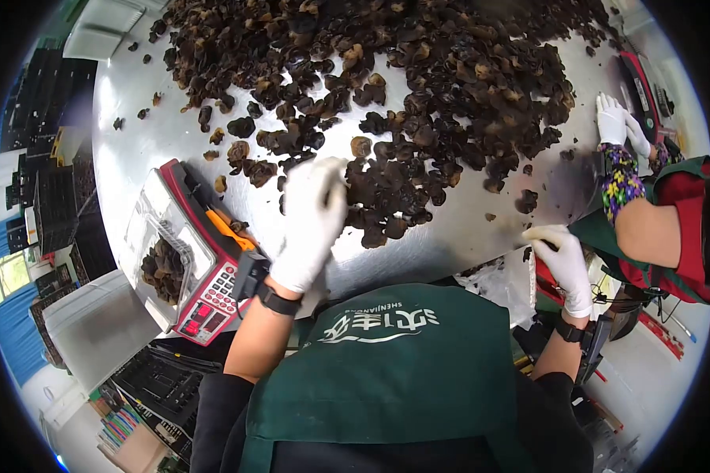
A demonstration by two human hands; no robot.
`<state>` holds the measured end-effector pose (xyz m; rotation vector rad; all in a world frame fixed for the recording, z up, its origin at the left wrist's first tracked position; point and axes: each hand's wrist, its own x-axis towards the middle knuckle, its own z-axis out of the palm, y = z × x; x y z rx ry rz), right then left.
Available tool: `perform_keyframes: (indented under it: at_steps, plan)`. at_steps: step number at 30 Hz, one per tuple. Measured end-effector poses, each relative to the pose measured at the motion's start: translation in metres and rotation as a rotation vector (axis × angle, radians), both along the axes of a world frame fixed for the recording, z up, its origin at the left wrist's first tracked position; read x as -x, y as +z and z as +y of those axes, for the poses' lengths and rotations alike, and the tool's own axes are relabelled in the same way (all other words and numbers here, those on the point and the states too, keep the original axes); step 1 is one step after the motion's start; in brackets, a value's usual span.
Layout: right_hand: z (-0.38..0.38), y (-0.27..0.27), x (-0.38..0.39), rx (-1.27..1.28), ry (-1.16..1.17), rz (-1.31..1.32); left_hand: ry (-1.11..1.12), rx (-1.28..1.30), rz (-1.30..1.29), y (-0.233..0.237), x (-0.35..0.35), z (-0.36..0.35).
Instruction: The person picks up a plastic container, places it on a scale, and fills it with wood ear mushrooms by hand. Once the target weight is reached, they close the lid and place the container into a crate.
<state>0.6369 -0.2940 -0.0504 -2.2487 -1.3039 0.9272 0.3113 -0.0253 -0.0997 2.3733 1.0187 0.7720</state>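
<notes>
My left hand, in a white glove, is over the near edge of a spread of dried black fungus. Its fingers curve in toward the thumb and are smeared a little; whatever sits between them is hidden. Off to the right, my right hand, also gloved in white, is above a clear plastic bag at the table's near edge. Its fingers are loosely bent and apart, with a small dark piece just below the fingertips.
A red-and-white digital scale left of my left hand carries a clear tray of fungus. Something orange-handled lies beside it. A co-worker's gloved hands are at the metal table's right side, near another scale.
</notes>
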Motion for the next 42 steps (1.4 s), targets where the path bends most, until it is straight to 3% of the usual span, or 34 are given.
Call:
perform_keyframes:
  at_steps: [2, 4, 6, 7, 9, 11, 14, 16, 18, 20, 22, 25, 28, 30, 33, 34, 36, 38, 39, 42]
  plan:
    - [0.019, -0.001, -0.001, -0.111, -0.001, -0.178, 0.137, 0.062, -0.01, 0.0, 0.007, 0.022]
    - [0.065, -0.004, 0.019, -0.165, -0.146, -0.063, 0.125, 0.08, 0.003, -0.006, -0.005, 0.035]
    - [0.118, -0.01, 0.05, -0.28, -0.093, 0.03, 0.004, 0.038, 0.07, -0.016, -0.03, 0.037]
    - [0.142, -0.02, 0.059, -0.404, 0.049, -0.172, -0.007, 0.011, 0.132, -0.02, -0.041, 0.035]
    - [0.189, -0.036, 0.082, -0.503, 0.014, -0.324, -0.001, 0.019, 0.171, -0.042, -0.05, 0.032]
    - [0.22, -0.078, 0.093, -0.415, 0.037, -0.372, 0.016, 0.088, 0.13, -0.044, -0.048, 0.033]
    - [0.219, -0.089, 0.121, -0.347, 0.248, -0.529, 0.054, 0.139, 0.042, -0.029, -0.031, 0.034]
    - [0.212, -0.088, 0.12, -0.392, 0.338, -0.289, 0.123, 0.14, 0.008, -0.02, -0.017, 0.04]
    - [0.205, -0.082, 0.117, -0.434, 0.299, -0.17, 0.105, -0.133, -0.003, -0.012, -0.005, 0.048]
    - [0.198, -0.07, 0.104, -0.461, 0.257, -0.143, 0.285, 0.255, -0.009, 0.0, 0.004, 0.041]
    - [0.191, -0.072, 0.094, -0.494, 0.197, -0.24, 0.331, 0.344, -0.017, -0.005, 0.016, 0.039]
    - [0.19, -0.074, 0.093, -0.524, 0.041, -0.135, 0.316, 0.443, -0.103, -0.001, 0.02, 0.024]
    - [0.193, -0.073, 0.119, -0.455, 0.251, -0.294, 0.27, 0.327, -0.034, -0.007, 0.02, 0.015]
    - [0.191, -0.07, 0.141, -0.333, 0.428, -0.21, 0.228, 0.309, 0.007, -0.002, 0.022, 0.009]
    - [0.186, -0.056, 0.163, -0.505, 0.408, -0.284, 0.136, 0.281, -0.006, 0.007, 0.022, 0.0]
    - [0.185, -0.045, 0.168, -0.549, 0.392, -0.273, 0.127, 0.402, -0.125, 0.01, 0.019, -0.008]
    - [0.177, -0.046, 0.175, -0.606, 0.382, -0.25, 0.1, 0.552, -0.047, 0.024, 0.013, -0.022]
    - [0.169, -0.05, 0.171, -0.496, 0.401, -0.198, 0.037, 0.666, -0.198, 0.023, 0.004, -0.035]
    - [0.165, -0.05, 0.165, -0.56, 0.34, -0.204, -0.017, 0.78, -0.273, 0.027, 0.0, -0.037]
    - [0.135, -0.039, 0.128, -0.489, 0.238, -0.189, -0.101, 0.709, -0.246, 0.033, -0.013, -0.035]
